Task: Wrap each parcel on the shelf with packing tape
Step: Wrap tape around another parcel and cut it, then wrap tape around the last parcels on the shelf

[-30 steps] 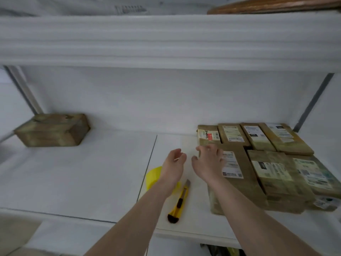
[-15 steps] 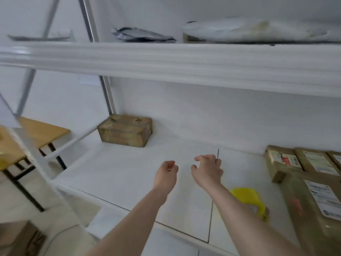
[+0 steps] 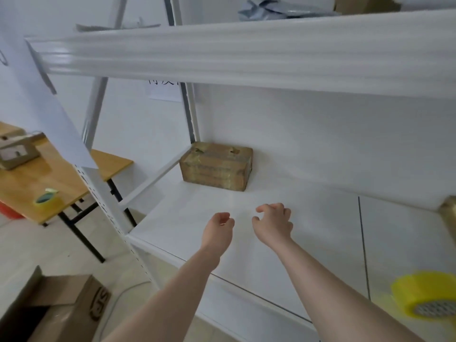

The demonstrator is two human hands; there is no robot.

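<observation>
A brown parcel wrapped in glossy tape stands alone at the back left corner of the white shelf. My left hand and my right hand hover side by side over the shelf, short of that parcel, fingers loosely curled and holding nothing. A yellow roll of packing tape lies on the shelf at the lower right, blurred. The corner of another brown parcel shows at the right edge.
A white upper shelf runs overhead with bags on it. To the left stands a wooden table with a small tape roll and a box. An open cardboard box sits on the floor.
The view has swung left, away from the stack of labelled parcels and the yellow knife. Both hands have moved left toward the lone parcel, and their fingers have curled loosely.
</observation>
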